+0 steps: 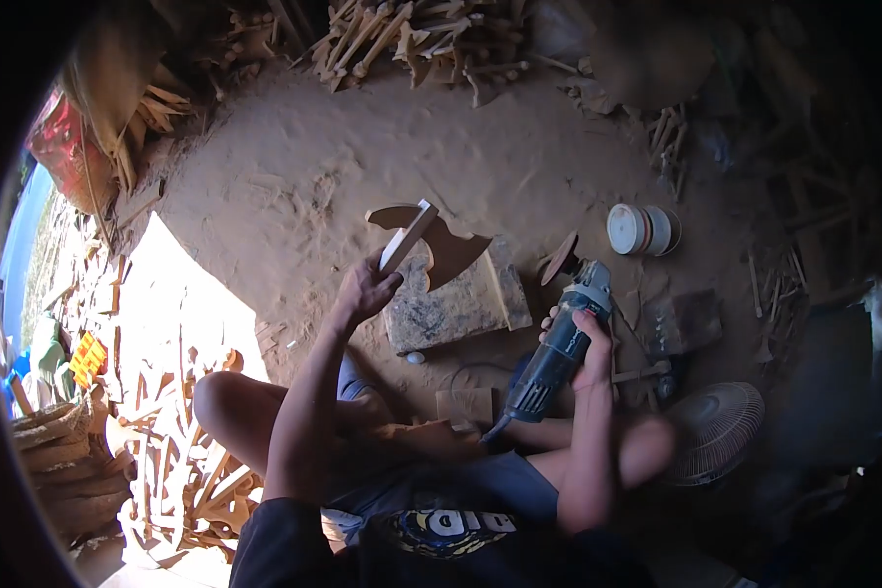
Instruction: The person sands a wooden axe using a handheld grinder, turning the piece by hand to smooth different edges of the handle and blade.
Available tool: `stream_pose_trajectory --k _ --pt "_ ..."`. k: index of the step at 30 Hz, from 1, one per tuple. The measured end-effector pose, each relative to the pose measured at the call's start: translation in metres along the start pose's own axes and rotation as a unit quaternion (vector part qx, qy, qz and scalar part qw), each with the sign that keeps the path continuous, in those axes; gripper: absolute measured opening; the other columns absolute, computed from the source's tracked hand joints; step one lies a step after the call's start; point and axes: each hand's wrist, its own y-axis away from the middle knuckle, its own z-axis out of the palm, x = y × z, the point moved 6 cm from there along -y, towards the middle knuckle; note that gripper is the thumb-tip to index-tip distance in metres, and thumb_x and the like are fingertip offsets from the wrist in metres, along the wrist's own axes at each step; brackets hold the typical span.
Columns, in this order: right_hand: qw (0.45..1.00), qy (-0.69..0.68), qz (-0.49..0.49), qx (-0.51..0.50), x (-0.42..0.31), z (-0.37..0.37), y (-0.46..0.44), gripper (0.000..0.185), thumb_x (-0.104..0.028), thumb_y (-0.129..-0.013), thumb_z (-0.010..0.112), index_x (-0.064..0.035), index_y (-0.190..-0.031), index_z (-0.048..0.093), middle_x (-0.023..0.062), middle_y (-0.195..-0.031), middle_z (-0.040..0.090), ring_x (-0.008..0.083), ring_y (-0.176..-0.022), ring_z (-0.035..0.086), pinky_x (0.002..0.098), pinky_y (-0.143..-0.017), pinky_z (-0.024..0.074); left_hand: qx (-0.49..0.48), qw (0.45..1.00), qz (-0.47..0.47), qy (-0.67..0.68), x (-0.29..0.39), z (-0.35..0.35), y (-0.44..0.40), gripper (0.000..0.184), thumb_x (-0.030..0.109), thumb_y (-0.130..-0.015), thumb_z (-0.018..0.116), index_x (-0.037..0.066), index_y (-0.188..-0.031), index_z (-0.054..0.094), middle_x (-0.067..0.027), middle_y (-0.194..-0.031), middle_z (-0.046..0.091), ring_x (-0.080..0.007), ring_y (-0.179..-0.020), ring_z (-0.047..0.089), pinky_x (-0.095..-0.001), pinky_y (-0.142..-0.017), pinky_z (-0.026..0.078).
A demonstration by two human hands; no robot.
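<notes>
My left hand (pixel 367 288) is closed around the handle (pixel 409 238) of an axe-shaped piece with a double blade. Its brown curved blade (pixel 453 257) hangs over a worn block (pixel 441 309) on the ground. In my right hand (pixel 594 355) is a dark teal angle grinder (pixel 557 351), gripped around its body. The grinder's round disc (pixel 561 258) points away from me and sits apart from the blade. From the grinder's rear end a cord runs down toward my lap.
A white tub (pixel 643 230) lies on the dusty ground beyond the grinder. A fan (pixel 720 431) stands by my right knee. Piles of bone-like pieces lie at the far edge (pixel 412 39) and in sunlight at my left (pixel 181 461).
</notes>
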Motion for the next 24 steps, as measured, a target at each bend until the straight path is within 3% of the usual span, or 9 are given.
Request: stream_pose_trajectory --k 3,6,7,10,11,14,16,19,24 --pt "0.998 -0.049 -0.045 0.002 -0.001 0.007 -0.003 0.047 -0.037 -0.095 0.069 -0.0063 -0.128 0.059 0.0126 -0.104 0.069 0.027 -0.084 0.071 0.043 -0.074 0.0611 -0.061 0.993 -0.032 -0.098 -0.038 0.001 0.019 0.033 0.018 -0.083 0.068 0.0 -0.111 0.068 -0.0216 -0.081 0.069 -0.0226 -0.076 0.067 -0.0427 -0.075 0.053" --pt "0.999 -0.001 -0.011 0.051 0.009 -0.01 -0.013 0.044 -0.045 -0.096 0.069 -0.0105 -0.121 0.062 0.009 -0.093 0.07 0.0245 -0.074 0.071 0.0396 -0.064 0.0603 -0.117 0.974 -0.097 -0.168 -0.059 0.016 0.04 0.031 0.021 -0.08 0.061 -0.003 -0.099 0.067 -0.0245 -0.077 0.066 -0.032 -0.072 0.068 -0.0455 -0.071 0.051" --pt "0.997 -0.013 0.014 0.072 0.013 -0.004 -0.012 0.045 -0.053 -0.094 0.07 -0.0136 -0.115 0.064 0.0065 -0.083 0.069 0.0225 -0.063 0.069 0.0366 -0.057 0.0583 -0.102 0.978 -0.114 -0.139 -0.076 0.022 0.042 0.03 0.021 -0.081 0.061 -0.003 -0.098 0.067 -0.0249 -0.077 0.066 -0.0337 -0.072 0.068 -0.0459 -0.071 0.051" --pt "0.995 0.062 0.018 0.081 0.033 -0.009 -0.02 0.045 -0.053 -0.091 0.075 -0.0141 -0.11 0.063 0.0052 -0.078 0.068 0.0209 -0.06 0.068 0.0352 -0.054 0.057 -0.059 0.982 -0.151 -0.092 -0.103 0.034 0.05 0.03 0.022 -0.081 0.059 -0.002 -0.097 0.067 -0.0261 -0.077 0.066 -0.0388 -0.073 0.067 -0.0475 -0.072 0.051" --pt "0.989 0.123 0.039 0.076 0.034 -0.011 -0.021 0.053 -0.051 -0.087 0.079 -0.0102 -0.115 0.061 0.008 -0.089 0.07 0.0218 -0.072 0.071 0.0348 -0.064 0.058 -0.052 0.981 -0.155 -0.107 -0.101 0.035 0.052 0.029 0.022 -0.082 0.059 -0.001 -0.097 0.067 -0.0267 -0.078 0.067 -0.0403 -0.074 0.068 -0.0484 -0.073 0.052" --pt "0.885 0.404 -0.185 0.137 0.016 0.012 -0.017 0.068 -0.043 -0.082 0.085 -0.0032 -0.128 0.055 0.0127 -0.103 0.07 0.0263 -0.088 0.071 0.039 -0.079 0.057 -0.014 0.974 -0.163 -0.155 -0.095 0.033 0.057 0.029 0.023 -0.083 0.059 0.001 -0.099 0.07 -0.0285 -0.084 0.069 -0.0453 -0.083 0.069 -0.0516 -0.077 0.053" --pt "0.833 0.512 -0.182 0.105 0.028 0.017 -0.023 0.095 -0.032 -0.077 0.088 0.0041 -0.148 0.037 0.0236 -0.128 0.059 0.0339 -0.118 0.061 0.0445 -0.103 0.0481 0.008 0.969 -0.169 -0.178 -0.084 0.034 0.059 0.03 0.023 -0.084 0.058 0.002 -0.101 0.071 -0.0293 -0.089 0.07 -0.0475 -0.089 0.069 -0.0534 -0.08 0.053" --pt "0.834 0.524 -0.159 0.061 0.066 0.005 -0.043 0.102 -0.03 -0.076 0.087 0.0047 -0.152 0.029 0.0276 -0.14 0.05 0.0352 -0.129 0.054 0.0444 -0.11 0.0437 0.025 0.963 -0.186 -0.194 -0.066 0.029 0.062 0.031 0.023 -0.085 0.058 0.004 -0.104 0.073 -0.0298 -0.094 0.071 -0.0481 -0.096 0.069 -0.0548 -0.085 0.054" --pt "0.831 0.519 -0.197 0.041 0.103 -0.002 -0.067 0.089 -0.028 -0.075 0.088 0.0018 -0.144 0.039 0.0215 -0.127 0.06 0.0313 -0.119 0.06 0.0431 -0.103 0.0478 0.021 0.959 -0.197 -0.201 -0.07 0.03 0.061 0.034 0.021 -0.084 0.058 0.005 -0.109 0.073 -0.0295 -0.098 0.072 -0.0478 -0.098 0.069 -0.0553 -0.089 0.054"
